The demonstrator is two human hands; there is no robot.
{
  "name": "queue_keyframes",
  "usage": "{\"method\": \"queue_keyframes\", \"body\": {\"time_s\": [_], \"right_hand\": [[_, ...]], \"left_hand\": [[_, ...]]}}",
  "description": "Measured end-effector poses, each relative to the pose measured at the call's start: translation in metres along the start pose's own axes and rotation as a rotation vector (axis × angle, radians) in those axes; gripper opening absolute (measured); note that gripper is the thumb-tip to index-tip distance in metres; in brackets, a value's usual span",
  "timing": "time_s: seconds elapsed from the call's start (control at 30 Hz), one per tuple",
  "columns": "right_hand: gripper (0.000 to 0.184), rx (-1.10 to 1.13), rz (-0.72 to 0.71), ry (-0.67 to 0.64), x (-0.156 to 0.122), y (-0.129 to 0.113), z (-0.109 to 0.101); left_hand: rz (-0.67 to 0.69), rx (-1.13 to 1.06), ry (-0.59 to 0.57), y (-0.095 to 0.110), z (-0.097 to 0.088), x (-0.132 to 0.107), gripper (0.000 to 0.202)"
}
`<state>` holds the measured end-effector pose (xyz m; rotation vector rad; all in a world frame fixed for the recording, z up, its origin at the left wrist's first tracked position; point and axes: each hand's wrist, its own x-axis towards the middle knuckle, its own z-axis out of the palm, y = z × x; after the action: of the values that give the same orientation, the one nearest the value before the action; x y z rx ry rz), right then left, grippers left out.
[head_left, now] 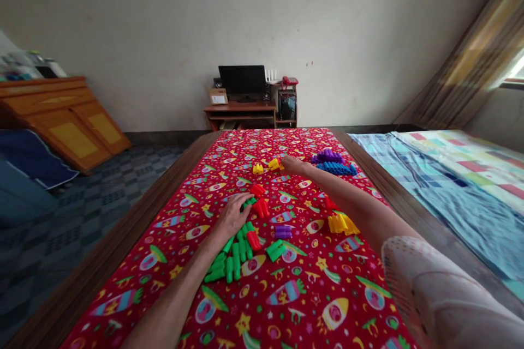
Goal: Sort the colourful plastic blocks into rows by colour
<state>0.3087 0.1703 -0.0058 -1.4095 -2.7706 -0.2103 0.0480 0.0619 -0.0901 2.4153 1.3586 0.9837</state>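
Note:
My left hand (236,214) rests on the left of the cloth, fingers curled over a green plastic toy block (248,203). Beside its fingertips lie red blocks (261,208). Below the wrist spreads a cluster of green blocks (235,259), with a red block (253,240) at its edge. My right arm reaches far across, and my right hand (293,165) is closed at a yellow block (274,164) with a bit of red beside it; its fingertips are partly hidden. Another yellow block (257,168) sits to the left.
Rows of purple blocks (327,156) and blue blocks (336,168) lie at the far right. Yellow blocks (343,223) sit under my right forearm. A single purple block (283,232) and a green one (275,251) lie mid-cloth. A bed (462,191) adjoins the table's right side.

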Motion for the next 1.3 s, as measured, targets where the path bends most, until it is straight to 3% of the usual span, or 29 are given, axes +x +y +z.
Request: {"method": "queue_keyframes", "body": {"time_s": [0.17,0.33,0.53,0.67,0.77,0.97,1.3], "right_hand": [[0.024,-0.035,0.016,-0.103,-0.022,-0.002,-0.011],[0.021,-0.046,0.05,-0.065,-0.067,-0.007,-0.04],[0.026,-0.073,0.122,-0.011,-0.157,-0.02,-0.069],[0.023,-0.114,0.063,0.079,-0.224,-0.031,-0.065],[0.022,-0.146,0.038,0.114,-0.256,-0.036,-0.056],[0.018,-0.284,0.131,0.065,-0.273,-0.044,-0.039],[0.014,-0.287,0.084,0.063,-0.281,-0.046,-0.025]], "left_hand": [[0.003,-0.013,-0.004,-0.001,0.001,0.001,0.037],[0.001,-0.001,-0.025,0.0,-0.002,0.002,0.036],[0.016,0.01,-0.023,-0.001,-0.002,0.003,0.037],[0.008,0.031,-0.037,0.0,-0.002,0.004,0.039],[0.004,0.03,-0.029,0.001,-0.002,0.004,0.04],[-0.007,0.017,-0.046,0.004,-0.005,0.005,0.039],[0.005,0.027,-0.05,0.009,-0.008,0.005,0.042]]}}
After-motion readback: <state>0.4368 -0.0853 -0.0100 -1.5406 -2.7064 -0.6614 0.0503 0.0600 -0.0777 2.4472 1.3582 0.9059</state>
